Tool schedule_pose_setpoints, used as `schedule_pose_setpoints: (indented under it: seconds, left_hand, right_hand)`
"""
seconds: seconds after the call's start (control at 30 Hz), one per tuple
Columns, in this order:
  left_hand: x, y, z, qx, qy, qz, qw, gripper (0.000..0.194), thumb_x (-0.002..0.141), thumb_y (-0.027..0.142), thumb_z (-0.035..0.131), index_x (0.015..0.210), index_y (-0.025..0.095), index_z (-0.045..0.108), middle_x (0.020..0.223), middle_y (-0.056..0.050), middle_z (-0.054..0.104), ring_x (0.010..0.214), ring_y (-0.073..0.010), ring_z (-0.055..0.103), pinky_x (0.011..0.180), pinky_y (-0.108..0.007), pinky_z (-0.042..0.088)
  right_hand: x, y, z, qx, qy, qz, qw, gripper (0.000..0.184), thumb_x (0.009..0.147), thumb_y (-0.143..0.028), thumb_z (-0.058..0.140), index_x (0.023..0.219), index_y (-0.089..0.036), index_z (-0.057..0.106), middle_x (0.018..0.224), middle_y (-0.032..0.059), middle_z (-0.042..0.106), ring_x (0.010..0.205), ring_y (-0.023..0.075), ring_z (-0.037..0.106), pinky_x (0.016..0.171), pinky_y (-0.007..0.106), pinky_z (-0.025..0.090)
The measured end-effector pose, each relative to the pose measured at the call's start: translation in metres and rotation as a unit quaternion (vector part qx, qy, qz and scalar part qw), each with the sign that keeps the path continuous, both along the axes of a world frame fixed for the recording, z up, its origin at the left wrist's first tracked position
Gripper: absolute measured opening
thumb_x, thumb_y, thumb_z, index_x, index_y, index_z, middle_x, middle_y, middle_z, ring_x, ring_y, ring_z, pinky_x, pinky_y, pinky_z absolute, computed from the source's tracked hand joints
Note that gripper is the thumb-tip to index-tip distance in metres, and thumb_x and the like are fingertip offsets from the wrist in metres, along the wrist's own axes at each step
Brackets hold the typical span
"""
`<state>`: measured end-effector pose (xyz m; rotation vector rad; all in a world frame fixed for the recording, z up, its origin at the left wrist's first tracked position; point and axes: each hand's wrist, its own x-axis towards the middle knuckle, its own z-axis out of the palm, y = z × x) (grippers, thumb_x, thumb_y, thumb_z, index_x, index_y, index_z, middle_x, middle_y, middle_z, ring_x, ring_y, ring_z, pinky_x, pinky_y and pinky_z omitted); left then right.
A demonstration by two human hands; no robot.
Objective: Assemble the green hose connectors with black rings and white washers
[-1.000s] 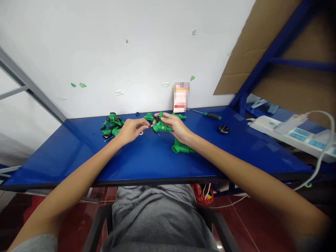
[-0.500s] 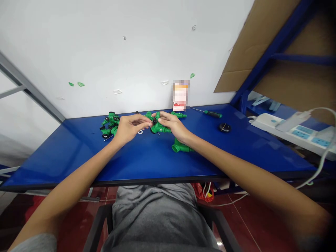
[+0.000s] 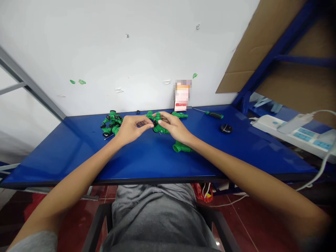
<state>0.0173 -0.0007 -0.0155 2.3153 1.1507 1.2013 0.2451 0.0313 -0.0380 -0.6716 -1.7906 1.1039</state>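
Note:
My right hand [image 3: 173, 126] grips a green plastic hose valve [image 3: 160, 130] with black parts, a little above the table. At the valve's black part, the thumb and index finger of my left hand [image 3: 133, 128] pinch a tiny thin piece that I cannot make out. Beneath my right wrist lies another green pipe fitting [image 3: 181, 147]. More green fittings with black parts [image 3: 112, 120] are clustered left of my left hand. Just behind my right hand lies a further green fitting [image 3: 180, 114].
A green-handled screwdriver [image 3: 214, 114] and a round black dish-like object [image 3: 226, 128] lie on the blue table [image 3: 147, 161] to the right. A phone-like screen [image 3: 182, 96] leans against the wall. The white power strip [image 3: 288, 131] is at the far right.
The whole view has shifted slightly. Both hands stay close together at the valve, with the left fingertips still pinched at its black part. The white ring seen earlier is out of sight.

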Motion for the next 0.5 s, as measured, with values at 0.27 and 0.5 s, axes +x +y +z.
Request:
schedule_pose_setpoints:
  seconds: [0.27, 0.5]
  left_hand:
    - [-0.0015, 0.0008, 0.002, -0.04, -0.011, -0.012, 0.999, 0.031, 0.094, 0.049, 0.08, 0.088, 0.019, 0.083, 0.086, -0.005, 0.084, 0.075, -0.0191, 0.075, 0.076, -0.03, 0.059]
    - [0.002, -0.0025, -0.0011, 0.025, 0.038, 0.008, 0.999, 0.028, 0.101, 0.045, 0.075, 0.089, 0.02, 0.082, 0.087, -0.003, 0.084, 0.073, -0.0174, 0.073, 0.076, -0.028, 0.057]
  right_hand:
    - [0.0013, -0.0057, 0.0035, 0.04, -0.059, -0.033, 0.997, 0.028, 0.1, -0.043, 0.068, 0.122, -0.027, 0.076, 0.119, 0.0066, 0.081, 0.113, 0.0307, 0.074, 0.107, 0.048, 0.056]
    - [-0.0001, -0.0075, 0.0029, 0.056, -0.086, -0.068, 0.992, 0.031, 0.101, -0.049, 0.068, 0.121, -0.027, 0.075, 0.11, 0.0079, 0.08, 0.109, 0.0336, 0.071, 0.099, 0.048, 0.056]
